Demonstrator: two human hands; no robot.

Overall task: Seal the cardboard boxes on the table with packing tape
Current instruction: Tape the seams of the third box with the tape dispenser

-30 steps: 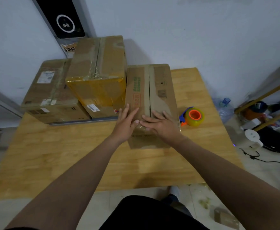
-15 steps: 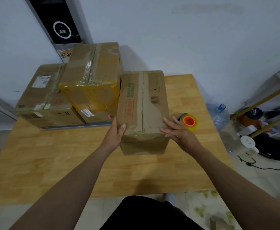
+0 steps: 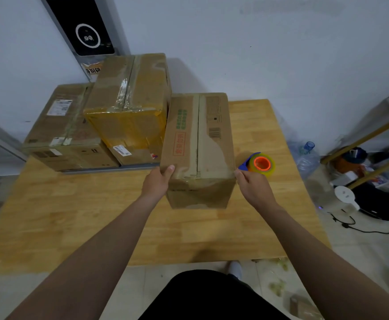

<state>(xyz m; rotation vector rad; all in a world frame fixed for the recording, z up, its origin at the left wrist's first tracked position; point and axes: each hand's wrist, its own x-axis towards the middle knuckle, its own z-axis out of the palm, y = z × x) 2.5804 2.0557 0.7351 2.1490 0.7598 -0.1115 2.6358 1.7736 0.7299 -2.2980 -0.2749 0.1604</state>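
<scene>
— What couldn't you make out?

— The fingers of the left hand (image 3: 156, 181). They went round the left wall of the middle box (image 3: 198, 139) and were hidden there. Only the thumb showed, lying on the lid at the near left corner. The print on the lid was too small to read, and the clutter on the floor at the right was blurred and cut off by the edge.

— And the right hand (image 3: 252, 189)?

— Curled at the near right corner, with the thumb tip on the top edge and the other fingers bent against the right wall. Each hand clasped one near corner of the box.

— Where did the box sit?

— On the wooden table (image 3: 73, 215), its long side running near to far. The near part of the lid seam showed as a dark slit. A taller taped box (image 3: 128, 107) stood just beside its left wall, but I couldn't tell if they touched. A flat box (image 3: 62, 128) lay further left.

— The tape?

— The tape roll (image 3: 261, 163), which had an orange core and a blue cutter, lay on the table right of the box, just beyond the right hand. I couldn't tell whether the cutter's tip touched the thumb.
</scene>
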